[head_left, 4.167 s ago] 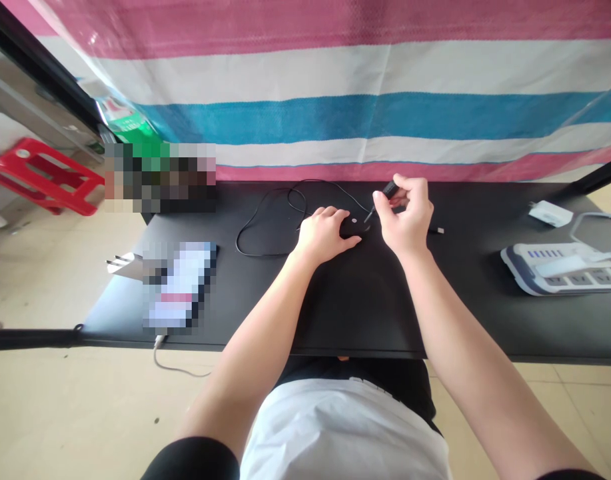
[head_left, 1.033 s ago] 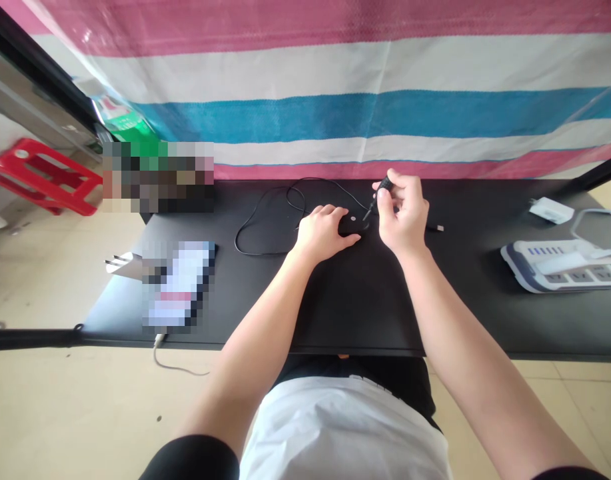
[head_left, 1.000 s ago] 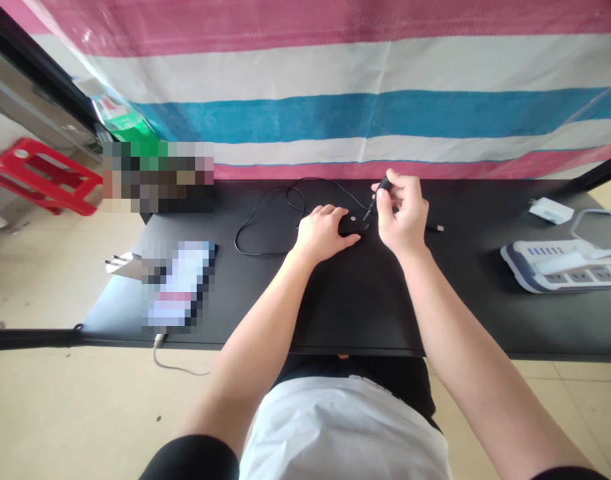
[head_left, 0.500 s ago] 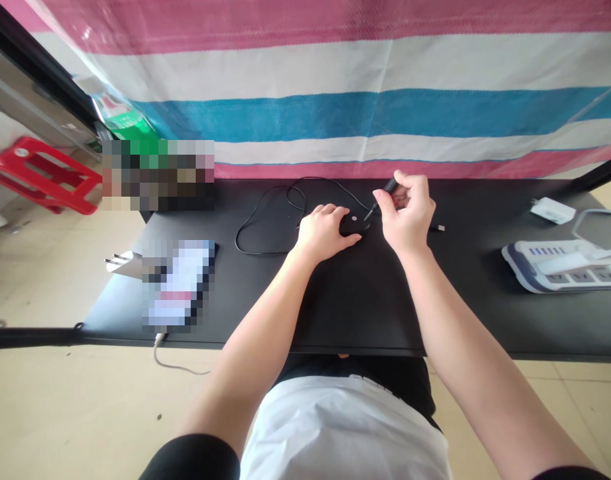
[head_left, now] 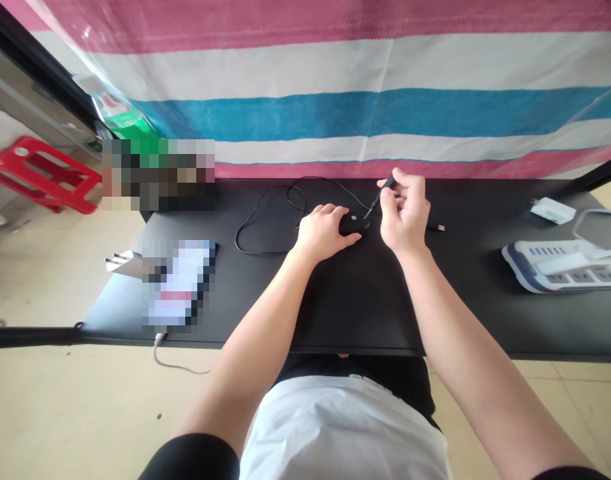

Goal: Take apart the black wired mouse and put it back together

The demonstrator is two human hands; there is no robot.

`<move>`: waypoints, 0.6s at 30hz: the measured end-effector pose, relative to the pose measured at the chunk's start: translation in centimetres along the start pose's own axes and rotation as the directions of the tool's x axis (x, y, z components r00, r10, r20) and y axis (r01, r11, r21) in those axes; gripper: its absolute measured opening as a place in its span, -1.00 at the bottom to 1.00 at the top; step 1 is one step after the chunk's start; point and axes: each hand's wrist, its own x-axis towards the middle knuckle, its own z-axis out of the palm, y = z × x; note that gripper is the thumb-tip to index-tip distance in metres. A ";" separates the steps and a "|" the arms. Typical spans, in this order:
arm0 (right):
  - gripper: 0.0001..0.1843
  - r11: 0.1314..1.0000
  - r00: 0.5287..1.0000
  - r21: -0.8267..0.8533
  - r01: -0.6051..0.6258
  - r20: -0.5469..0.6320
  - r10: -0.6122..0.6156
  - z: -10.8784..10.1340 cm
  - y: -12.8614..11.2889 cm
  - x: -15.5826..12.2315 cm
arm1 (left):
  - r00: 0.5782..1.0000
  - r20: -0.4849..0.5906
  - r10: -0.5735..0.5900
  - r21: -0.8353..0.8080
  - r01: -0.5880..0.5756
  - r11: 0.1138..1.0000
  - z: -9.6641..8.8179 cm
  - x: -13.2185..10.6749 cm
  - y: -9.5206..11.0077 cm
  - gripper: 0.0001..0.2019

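Note:
Pinned to the black tabletop (head_left: pixel 355 300) by my left hand (head_left: pixel 322 233) is a black computer mouse (head_left: pixel 347 225), apparently upside down, with a small round light spot on it. My left fingers and thumb close around its near and left sides and hide much of it. In my right hand (head_left: pixel 408 210) is a slim black screwdriver (head_left: pixel 373 209), slanted down to the left. Its tip meets the mouse's right end; exact contact is too small to make out. A thin black cable (head_left: pixel 236 233) loops behind and left of the mouse. A USB plug (head_left: pixel 438 228) lies right of my right hand.
A white power strip (head_left: pixel 530 267) and a white charger (head_left: pixel 554 211) lie at the right. Leftward are a phone (head_left: pixel 185 280), partly pixelated, another charger (head_left: pixel 128 263) and a green-labelled bottle (head_left: pixel 128 123). A striped sheet (head_left: pixel 305 113) hangs behind; a red stool (head_left: pixel 45 175) stands beyond.
My right hand has shifted slightly left, and its grip on the screwdriver has turned, with the fingers rolled around the handle. My left hand and the mouse have stayed put.

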 end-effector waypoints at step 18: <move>-0.60 0.994 0.995 -0.109 0.033 -0.086 -0.043 0.1 1.5 -0.2 | 1.000 -0.009 0.010 0.000 -0.010 1.000 0.0 0.0 0.0 -0.42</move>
